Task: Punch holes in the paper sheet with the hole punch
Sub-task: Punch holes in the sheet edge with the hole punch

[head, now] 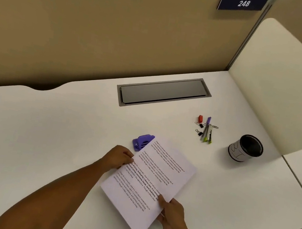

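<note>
A white paper sheet point(149, 182) with printed text is held at a slant over the white desk point(41, 135). My left hand point(119, 157) pinches its left edge, and my right hand point(171, 211) grips its lower right edge. The purple hole punch point(142, 141) lies on the desk just beyond the sheet's upper left corner, which overlaps its right side. Neither hand touches the punch.
A black pen cup point(246, 148) with a white label stands at the right. Pens and binder clips point(206, 129) lie behind the sheet. A grey cable hatch point(163, 91) is set in the desk. A beige partition point(99, 34) closes the back.
</note>
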A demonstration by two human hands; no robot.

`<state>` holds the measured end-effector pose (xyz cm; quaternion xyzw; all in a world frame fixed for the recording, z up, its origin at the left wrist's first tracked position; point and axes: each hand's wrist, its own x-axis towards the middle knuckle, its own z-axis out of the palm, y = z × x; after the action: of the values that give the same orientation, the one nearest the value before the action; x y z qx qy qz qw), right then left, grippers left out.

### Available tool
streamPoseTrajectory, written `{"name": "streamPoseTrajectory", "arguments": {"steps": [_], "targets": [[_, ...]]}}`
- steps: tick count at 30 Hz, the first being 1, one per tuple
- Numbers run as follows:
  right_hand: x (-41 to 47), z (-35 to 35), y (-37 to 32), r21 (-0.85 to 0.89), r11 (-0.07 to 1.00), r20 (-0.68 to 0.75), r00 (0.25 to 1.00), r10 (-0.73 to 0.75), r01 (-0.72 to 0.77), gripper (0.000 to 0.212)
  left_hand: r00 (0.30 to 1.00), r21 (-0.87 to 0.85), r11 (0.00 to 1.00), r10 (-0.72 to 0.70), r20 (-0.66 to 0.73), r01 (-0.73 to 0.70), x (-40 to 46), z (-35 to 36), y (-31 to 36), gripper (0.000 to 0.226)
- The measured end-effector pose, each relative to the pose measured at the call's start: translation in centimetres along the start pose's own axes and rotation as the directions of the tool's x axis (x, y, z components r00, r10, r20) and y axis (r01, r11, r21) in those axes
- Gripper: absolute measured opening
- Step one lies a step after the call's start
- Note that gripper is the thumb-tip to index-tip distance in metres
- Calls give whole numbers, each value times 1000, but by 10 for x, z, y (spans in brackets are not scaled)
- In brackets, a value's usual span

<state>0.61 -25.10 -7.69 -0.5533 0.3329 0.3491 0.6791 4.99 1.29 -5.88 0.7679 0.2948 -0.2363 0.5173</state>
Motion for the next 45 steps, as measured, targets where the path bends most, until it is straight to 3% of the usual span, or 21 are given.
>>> {"name": "streamPoseTrajectory", "arguments": {"steps": [7, 12, 17, 25, 45], "targets": [[8, -7, 8, 87, 996, -129, 992, 11, 0, 21, 993, -86, 996, -47, -107, 38, 23, -5, 8, 8], [13, -3, 11, 151, 988, -192, 981, 16, 13, 19, 962, 54, 998, 52, -269, -39, 47, -14, 24, 15], [18, 12, 11, 227, 974, -180, 983, 26, 16, 21, 964, 217, 971, 147, -220, -98, 62, -15, 44, 31], [24, 39, 19, 268, 963, -201, 978, 52, 4, 16, 978, 274, 956, 148, -147, -103, 78, -2, 56, 38], [23, 77, 28, 393, 918, -342, 936, 86, 60, 14, 977, 424, 898, 182, -110, -120, 93, 1, 55, 27]]}}
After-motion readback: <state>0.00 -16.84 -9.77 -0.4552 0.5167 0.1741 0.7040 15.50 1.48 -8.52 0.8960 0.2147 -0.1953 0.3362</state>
